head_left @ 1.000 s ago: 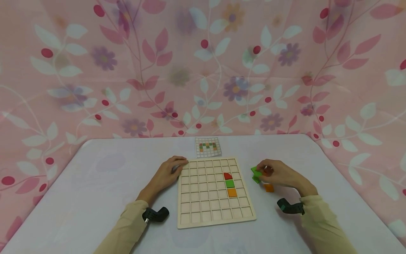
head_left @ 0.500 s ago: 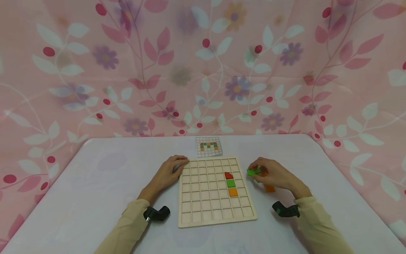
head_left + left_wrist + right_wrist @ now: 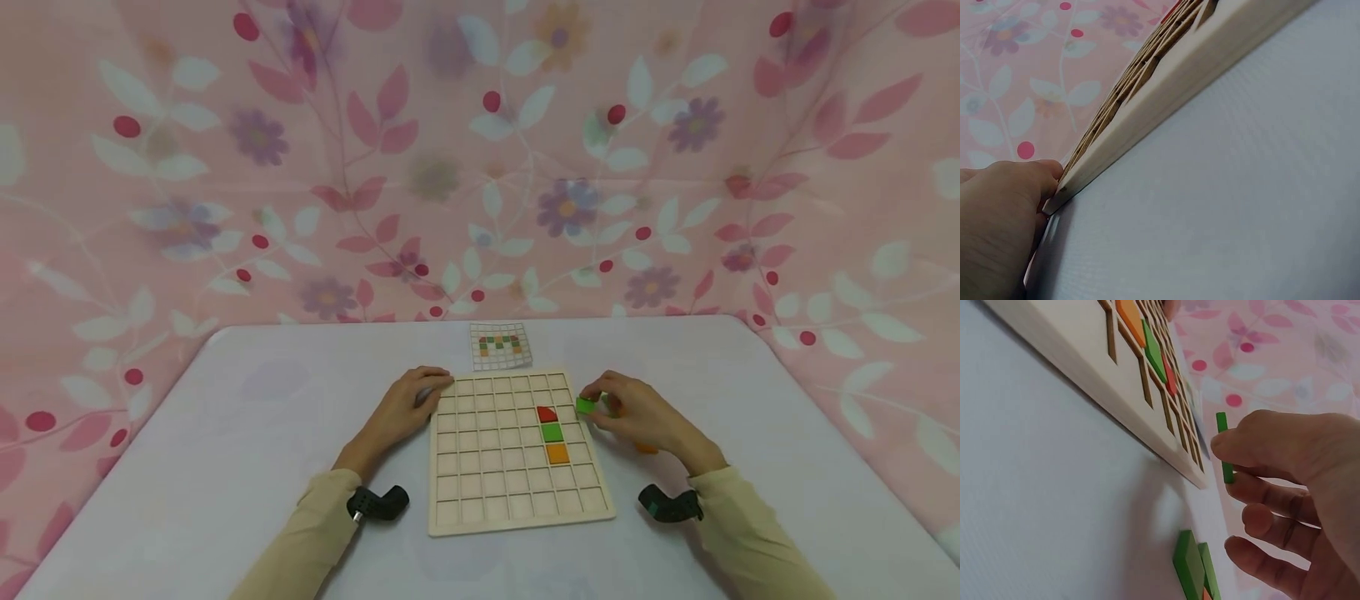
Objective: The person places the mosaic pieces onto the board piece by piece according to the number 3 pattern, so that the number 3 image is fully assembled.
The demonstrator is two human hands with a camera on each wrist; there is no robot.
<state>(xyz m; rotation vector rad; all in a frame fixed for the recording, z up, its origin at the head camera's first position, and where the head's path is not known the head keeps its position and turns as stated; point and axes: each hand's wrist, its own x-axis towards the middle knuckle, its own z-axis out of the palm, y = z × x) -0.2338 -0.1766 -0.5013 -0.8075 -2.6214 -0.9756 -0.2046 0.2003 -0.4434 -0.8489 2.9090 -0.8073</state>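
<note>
A pale wooden grid board (image 3: 517, 479) lies on the table, with a red piece with a curved edge (image 3: 547, 414), a green square tile (image 3: 552, 432) and an orange square tile (image 3: 557, 453) in one column of cells. My left hand (image 3: 407, 408) grips the board's far left corner; the left wrist view shows its fingers (image 3: 1047, 172) against that corner. Just off the board's right edge, my right hand (image 3: 637, 412) pinches a green tile (image 3: 1225, 447) between thumb and finger, raised above the table. Below that hand lie more green tiles (image 3: 1189, 565), and orange (image 3: 646, 448) shows partly behind it.
A small printed card (image 3: 500, 347) with a coloured grid pattern lies just beyond the board's far edge. The white table (image 3: 247, 400) ends at a pink floral cloth (image 3: 480, 167). Dark wrist cameras (image 3: 378, 503) are strapped to both wrists.
My right hand has picked a green tile from the loose pieces and carried it left to the board's right edge. My left hand stays at the corner.
</note>
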